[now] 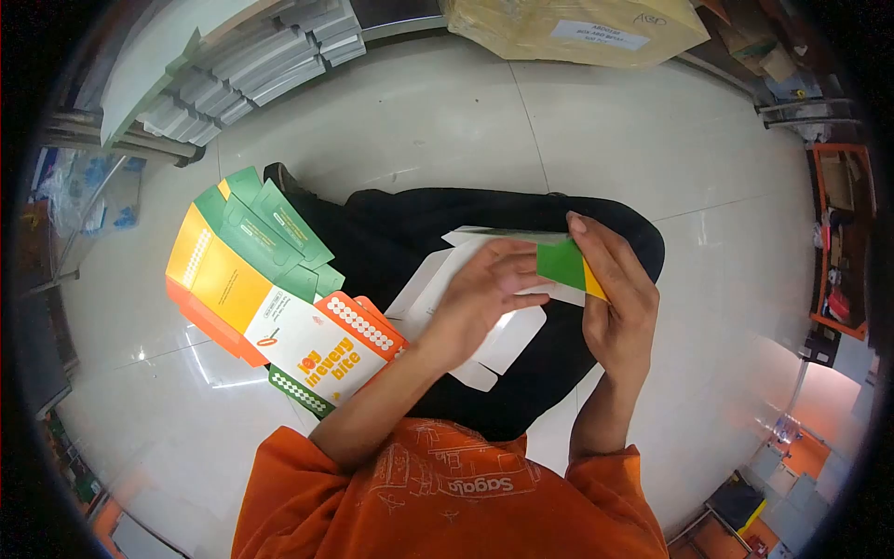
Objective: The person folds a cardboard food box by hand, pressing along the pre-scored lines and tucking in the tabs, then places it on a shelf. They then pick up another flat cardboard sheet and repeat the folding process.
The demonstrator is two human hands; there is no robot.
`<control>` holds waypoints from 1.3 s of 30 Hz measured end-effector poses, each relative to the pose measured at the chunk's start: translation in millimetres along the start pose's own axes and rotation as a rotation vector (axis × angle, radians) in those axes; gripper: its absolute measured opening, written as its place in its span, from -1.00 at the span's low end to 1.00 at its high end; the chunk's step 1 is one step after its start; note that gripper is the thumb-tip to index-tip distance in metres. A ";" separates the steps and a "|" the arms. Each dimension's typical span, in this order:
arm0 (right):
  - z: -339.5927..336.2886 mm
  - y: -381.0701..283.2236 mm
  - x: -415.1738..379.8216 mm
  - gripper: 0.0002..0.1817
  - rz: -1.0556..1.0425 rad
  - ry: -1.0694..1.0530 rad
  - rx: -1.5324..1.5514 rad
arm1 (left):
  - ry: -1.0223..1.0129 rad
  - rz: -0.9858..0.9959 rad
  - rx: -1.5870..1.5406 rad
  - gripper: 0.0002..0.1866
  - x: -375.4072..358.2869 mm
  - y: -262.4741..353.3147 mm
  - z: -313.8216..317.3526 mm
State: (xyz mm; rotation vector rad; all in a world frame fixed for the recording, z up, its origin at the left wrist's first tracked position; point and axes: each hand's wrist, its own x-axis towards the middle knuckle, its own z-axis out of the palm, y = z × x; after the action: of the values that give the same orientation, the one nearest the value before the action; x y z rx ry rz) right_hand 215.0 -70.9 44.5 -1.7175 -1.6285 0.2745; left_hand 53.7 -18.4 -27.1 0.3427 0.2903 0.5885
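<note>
A flat printed carton lies across my lap with its plain white inside facing up. My right hand grips its far right end, fingers behind and thumb side near, where a green and yellow panel is folded up. Over the white inside, my left hand has its fingers stretched out toward that panel, slightly blurred. Beside my left forearm, several unfolded cartons in green, yellow, white and orange lie overlapped, the top one printed "joy in every bite".
I sit cross-legged on a glossy tiled floor. Stacked white sheets stand at the upper left. A large yellow-wrapped package with a white label lies at the top. An orange-framed shelf stands at the right.
</note>
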 end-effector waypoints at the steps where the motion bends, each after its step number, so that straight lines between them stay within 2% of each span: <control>1: 1.5 1.2 -2.2 -0.44 -0.061 0.017 0.017 | 0.022 -0.003 -0.107 -0.44 0.5 6.6 -3.0; 4: 9.4 7.0 -10.3 -0.46 -0.174 0.049 0.025 | -0.016 -0.051 -0.148 -0.45 -4.3 21.4 3.7; 7: 11.2 4.2 -11.6 -0.49 -0.196 0.065 0.076 | -0.041 -0.041 -0.135 -0.48 -5.7 17.9 12.5; 9: 13.9 1.9 -15.3 -0.50 -0.171 0.064 0.087 | 0.002 0.141 0.335 -0.48 -9.2 16.5 34.3; 11: 22.4 -4.2 -22.6 -0.51 -0.146 0.064 0.101 | 0.067 0.162 0.305 -0.47 -11.0 18.7 52.2; 13: 34.1 -10.1 -34.1 -0.43 -0.076 0.237 0.391 | 0.087 0.259 0.482 -0.57 -13.5 22.0 66.5; 14: 38.2 -4.5 -41.9 -0.33 -0.092 0.240 0.626 | 0.048 0.388 0.738 -0.69 -14.3 17.9 61.7; 15: 35.9 -8.9 -45.4 -0.33 -0.092 0.245 0.620 | -0.055 0.350 0.948 -0.75 -18.7 32.9 69.4; 17: 27.7 -21.2 -49.9 -0.30 0.209 0.431 1.072 | 0.022 0.454 1.064 -0.81 -17.0 20.1 77.1; 18: 23.8 -20.9 -43.6 -0.45 0.207 0.434 1.087 | 0.012 0.447 1.060 -0.81 -15.8 14.6 71.3; 19: 18.9 -17.6 -47.3 -0.45 0.210 0.442 1.079 | 0.001 0.476 1.235 -0.84 -13.8 5.5 59.3; 20: 12.7 -12.0 -51.6 -0.57 0.374 0.358 0.844 | -0.011 0.504 1.409 -0.86 -12.6 -1.9 49.3; 21: 9.0 -9.1 -55.3 -0.69 0.532 0.269 0.606 | -0.016 0.497 1.404 -0.86 -13.0 -7.6 42.8; 22: 9.1 -6.9 -53.6 -0.89 0.489 0.199 0.398 | 0.026 0.389 1.334 -0.87 -14.9 -13.0 37.5; 23: 8.7 -6.8 -54.4 -0.89 0.503 0.197 0.395 | 0.070 0.279 1.262 -0.88 -17.7 -17.5 34.7; 25: 9.5 -6.7 -53.1 -0.88 0.507 0.065 0.235 | 0.127 0.236 1.186 -0.84 -18.8 -20.8 33.8; 27: 9.8 -10.9 -54.3 -0.87 0.546 0.072 0.243 | 0.272 0.106 1.049 -0.81 -22.8 -25.1 29.5; 28: 8.6 -12.5 -56.2 -0.87 0.606 0.093 0.281 | 0.281 0.099 1.047 -0.81 -23.8 -27.1 28.6; 30: 7.2 -11.8 -60.5 -0.88 0.673 0.155 0.374 | 0.437 -0.149 0.556 -0.79 -21.3 -30.0 26.4; 33: -5.1 -17.9 -64.1 -0.90 0.698 0.119 0.449 | 0.378 -0.185 0.560 -0.77 -23.0 -30.6 17.6; 35: -11.6 -21.0 -70.0 -0.91 0.725 0.120 0.463 | 0.382 -0.175 0.546 -0.77 -22.6 -31.2 20.5; 37: -17.2 -18.3 -79.6 -0.89 0.663 0.056 0.429 | 0.378 -0.167 0.533 -0.77 -22.3 -31.0 23.7; 39: -15.4 -19.8 -79.7 -0.88 0.709 0.069 0.464 | 0.389 -0.196 0.491 -0.78 -21.6 -30.4 25.3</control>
State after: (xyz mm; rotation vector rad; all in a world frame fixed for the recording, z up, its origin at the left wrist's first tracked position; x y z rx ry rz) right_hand 195.6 -152.1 41.8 -1.8325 -0.7625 0.8457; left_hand 60.5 -60.6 -12.5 0.6646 0.8407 0.3809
